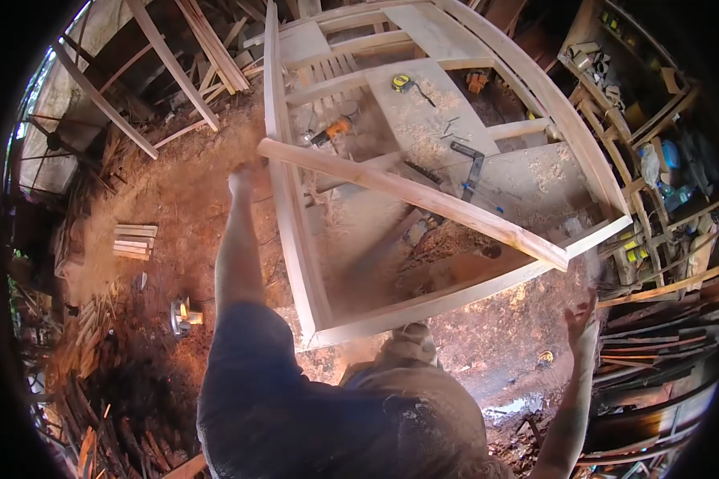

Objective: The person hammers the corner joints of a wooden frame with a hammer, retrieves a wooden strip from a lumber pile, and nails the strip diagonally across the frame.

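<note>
A long wooden beam (423,198) lies diagonally across a large wooden frame (295,231), resting over its left side and its near rail. Beside the beam's left end is my left hand (246,177), blurred; its fingers cannot be made out, nor whether they touch the wood. My right hand (581,321) hangs in the air below the beam's right end, apart from it, with fingers spread and nothing in them. Inside the frame, a black try square (473,169) rests on a sawdust-covered board (427,112), and a yellow tape measure (401,83) lies farther back.
An orange power tool (333,131) sits within the frame. On the dirt floor are a small stack of wood pieces (134,241), another power tool (185,316) and a second tape measure (545,358). Stacked lumber (655,351) and shelving (647,160) line the right side.
</note>
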